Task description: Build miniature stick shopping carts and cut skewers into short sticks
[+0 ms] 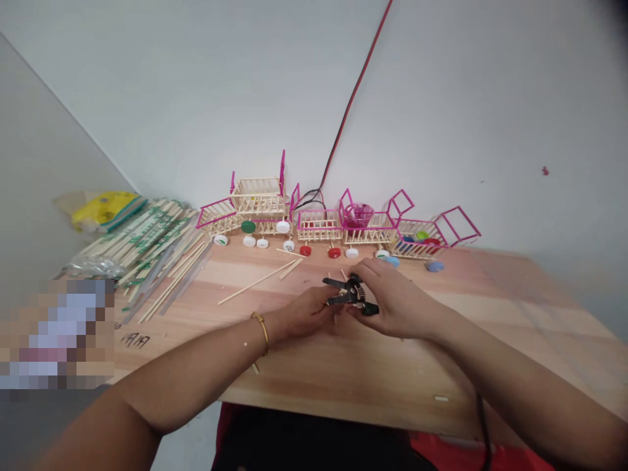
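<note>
My right hand [385, 297] is closed round the handles of black spring-loaded pliers [350, 292] over the middle of the table. The jaws point left and stand apart. Just left of them, my left hand [311, 311], with a gold bracelet at the wrist, has its fingers pressed together beside the jaws. Short bits of thin wooden stick show around these fingers, but what exactly they grip is too small to tell. Behind both hands a few loose sticks [258, 281] lie on the wood.
Small stick-built carts [320, 226] with pink frames and bottle-cap wheels line the wall. Packaged sticks [147, 235] and a yellow bag [105, 208] are at the left on the wooden table [318, 379]. A cable [353, 95] runs down the wall.
</note>
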The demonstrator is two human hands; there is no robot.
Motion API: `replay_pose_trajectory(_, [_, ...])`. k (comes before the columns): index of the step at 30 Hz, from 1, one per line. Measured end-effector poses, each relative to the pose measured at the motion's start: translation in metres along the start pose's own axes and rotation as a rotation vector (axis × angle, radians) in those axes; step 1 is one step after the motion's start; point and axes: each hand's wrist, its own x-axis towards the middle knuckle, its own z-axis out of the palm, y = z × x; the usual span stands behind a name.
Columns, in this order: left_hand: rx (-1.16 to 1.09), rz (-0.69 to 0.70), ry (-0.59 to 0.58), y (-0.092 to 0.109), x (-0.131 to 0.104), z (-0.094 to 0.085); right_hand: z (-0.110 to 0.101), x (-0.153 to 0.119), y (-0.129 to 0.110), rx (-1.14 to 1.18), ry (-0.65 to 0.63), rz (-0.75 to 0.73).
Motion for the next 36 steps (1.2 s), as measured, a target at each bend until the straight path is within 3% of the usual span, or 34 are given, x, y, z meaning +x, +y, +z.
replay_pose_trajectory(9, [0.025,-0.004,0.008,-0.002,0.000,0.002,0.009,0.003,0.010,-0.046,-0.039,-0.021])
replay_pose_trajectory(14, [-0.037,-0.058,0.118,-0.006,0.000,0.004,0.007,0.004,0.010,-0.008,-0.066,0.050])
replay_pose_trajectory(20, [-0.149,-0.059,0.246,-0.007,0.000,0.003,0.012,0.002,0.002,0.094,-0.006,0.153])
replay_pose_trajectory(26, [-0.281,-0.051,0.251,-0.004,0.001,0.001,0.011,0.001,-0.004,0.103,0.023,0.201])
replay_pose_trajectory(36, [-0.289,-0.035,0.247,0.002,0.002,0.000,0.011,-0.002,-0.006,0.151,0.014,0.227])
